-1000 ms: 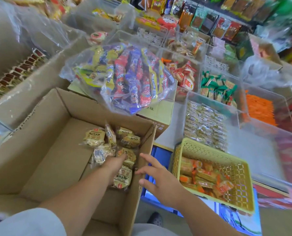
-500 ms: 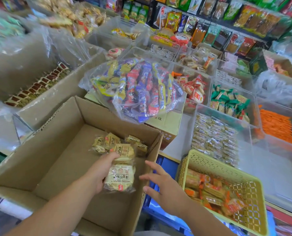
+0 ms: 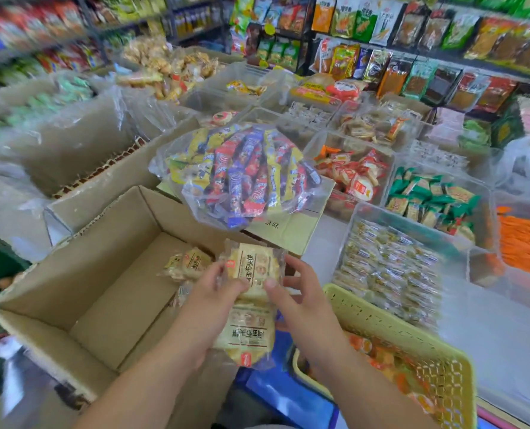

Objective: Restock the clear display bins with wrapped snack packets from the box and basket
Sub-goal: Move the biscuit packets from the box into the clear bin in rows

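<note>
Both hands hold pale yellow wrapped snack packets (image 3: 254, 270) above the right edge of the open cardboard box (image 3: 81, 274). My left hand (image 3: 209, 298) grips them from the left, with a second packet (image 3: 248, 335) hanging below its palm. My right hand (image 3: 301, 292) pinches the upper packet from the right. A few more of the same packets (image 3: 188, 263) lie in the box. The yellow basket (image 3: 412, 351) with orange packets sits at the lower right. Clear display bins (image 3: 406, 224) stand beyond it.
A clear bag of colourful sweets (image 3: 242, 178) rests on a closed carton behind the box. Bins hold red-white packets (image 3: 353, 174), green packets (image 3: 427, 196), small clear-wrapped sweets (image 3: 387, 267) and orange ones (image 3: 526, 243). Shelves of snack bags line the back.
My left hand has lifted the packets out of the box toward its right edge, and my right hand has closed in and taken hold of the upper one. The view has tilted up.
</note>
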A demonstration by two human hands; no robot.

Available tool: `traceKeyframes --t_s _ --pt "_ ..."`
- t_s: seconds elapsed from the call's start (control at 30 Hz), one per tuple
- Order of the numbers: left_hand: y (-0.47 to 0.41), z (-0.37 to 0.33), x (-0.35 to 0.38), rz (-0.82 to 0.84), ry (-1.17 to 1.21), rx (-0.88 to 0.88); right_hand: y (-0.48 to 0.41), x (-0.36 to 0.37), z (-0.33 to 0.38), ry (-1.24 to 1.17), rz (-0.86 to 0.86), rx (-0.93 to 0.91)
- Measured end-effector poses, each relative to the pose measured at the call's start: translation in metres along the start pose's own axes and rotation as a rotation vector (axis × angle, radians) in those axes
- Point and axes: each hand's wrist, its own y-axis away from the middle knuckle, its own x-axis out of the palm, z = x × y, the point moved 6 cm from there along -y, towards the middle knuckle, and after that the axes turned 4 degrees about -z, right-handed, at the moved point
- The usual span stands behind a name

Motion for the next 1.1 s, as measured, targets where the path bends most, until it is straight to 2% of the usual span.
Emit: traceKeyframes --t_s 0.2,0.5,0.63,0.77,0.87,0.97,1.1 --pt "0.020 0.016 0.063 0.041 -0.049 0.064 0.005 -0.057 -0.021 0.060 -0.065 0.071" --pt "0.032 0.023 0.120 0.055 -0.505 0.236 0.003 -0.123 -0.041 0.040 0.003 0.177" --pt "0.025 0.023 0.138 0.133 -0.661 0.271 -0.006 -0.147 -0.035 0.100 0.016 0.180" --pt "0.014 0.020 0.152 0.212 -0.797 0.267 -0.015 -0.170 -0.024 0.205 0.009 0.124" --pt "0.005 0.014 0.160 0.255 -0.887 0.275 -0.023 -0.181 -0.023 0.161 0.067 0.165" --pt "-0.001 0.013 0.168 0.311 -0.917 0.264 -0.029 -0.184 -0.023 0.123 0.149 0.202" --pt "-0.008 0.019 0.170 0.326 -0.912 0.216 -0.035 -0.188 -0.026 0.180 0.174 0.185"
